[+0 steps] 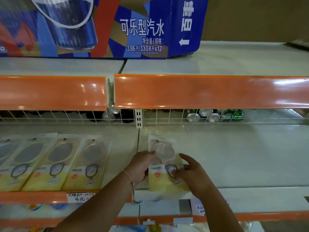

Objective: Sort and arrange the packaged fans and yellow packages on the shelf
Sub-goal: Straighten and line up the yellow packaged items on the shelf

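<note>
The cola carton (100, 25) occupies the top shelf, clear of the work. Below the orange price rail (200, 91), a wire grid backstop (66, 116) retains drink cans (214, 115) lying behind it.

On the white middle shelf (234, 156), a row of packaged fans (55, 161) lies flat and overlapping on the left section, heads to the rear, yellow ends forward against a handwritten price label (80, 197).

One packaged fan (164, 163) lies just right of the shelf seam, near the row's end. The left hand (142, 164) grips its left edge, thumb over the top. The right hand (192, 174) holds its right edge, fingers curled around it; whether the pack rests fully on the shelf is probably yes, but unclear. The two-handed hold seems intended to square it with the row. Nothing obstructs the gap between pack and row.
</note>
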The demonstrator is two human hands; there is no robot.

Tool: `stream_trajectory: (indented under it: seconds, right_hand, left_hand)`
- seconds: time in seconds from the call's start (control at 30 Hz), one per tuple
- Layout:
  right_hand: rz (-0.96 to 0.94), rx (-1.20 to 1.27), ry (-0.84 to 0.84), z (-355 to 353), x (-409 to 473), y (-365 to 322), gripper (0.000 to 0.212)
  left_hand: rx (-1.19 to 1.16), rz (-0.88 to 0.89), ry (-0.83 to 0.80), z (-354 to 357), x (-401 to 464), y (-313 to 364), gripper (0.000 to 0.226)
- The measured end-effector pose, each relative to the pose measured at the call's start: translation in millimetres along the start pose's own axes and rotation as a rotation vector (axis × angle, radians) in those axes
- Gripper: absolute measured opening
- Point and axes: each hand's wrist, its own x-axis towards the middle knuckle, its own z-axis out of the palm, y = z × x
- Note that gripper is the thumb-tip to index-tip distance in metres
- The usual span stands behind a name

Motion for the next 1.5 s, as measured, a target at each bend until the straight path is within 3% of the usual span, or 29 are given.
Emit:
stream_trajectory:
  seconds: [0.1,0.2,0.47,0.57,0.67,0.8,1.07,1.23,1.37,1.5]
  right_hand:
    - [-0.031,0.109,-0.033,-1.6,-3.6,-0.3,0.045]
    - [-0.078,0.164,0.062,1.1,-3.1,-2.0,0.016]
    - [-0.079,0.215,0.115,22.1,1.7,-2.0,0.029]
    - [-0.109,0.191,0.101,45.5,3.6,-6.2,0.037]
    - [-0.123,0.183,0.062,75.0,3.5,-16.2,0.029]
    - [-0.189,0.084,-0.014,120.0,-2.1,-32.0,0.014]
    - [-0.264,-0.06,0.034,210.2,-3.6,-41.1,0.046]
    - [-0.241,-0.029,0.087,255.5,-4.2,-42.1,0.049]
    - [-0.224,0.028,0.126,279.7,-3.4,-37.3,0.05]
    - [-0.198,0.028,0.202,290.5,-5.0,-28.5,0.054]
  left_hand:
    - [0.049,0.081,-0.031,-2.8,0.2,-0.4,0.018]
    - [0.125,0.152,-0.104,-6.2,-4.3,-1.6,0.014]
    - [0.172,0.15,-0.173,-32.0,-23.8,1.0,0.012]
    - [0.141,0.179,-0.1,-51.3,-26.0,2.2,0.025]
    - [0.15,0.227,0.025,-75.6,-26.1,3.4,0.037]
    - [0.212,0.308,0.164,-115.2,-24.6,6.8,0.025]
    - [0.406,0.413,0.213,-200.8,-34.6,22.2,0.03]
    - [0.585,0.57,0.255,-249.2,-43.0,24.7,0.011]
    - [0.78,0.91,0.287,-281.2,-37.7,5.5,0.02]
    - [0.993,1.037,0.291,-296.1,-31.2,-10.9,0.036]
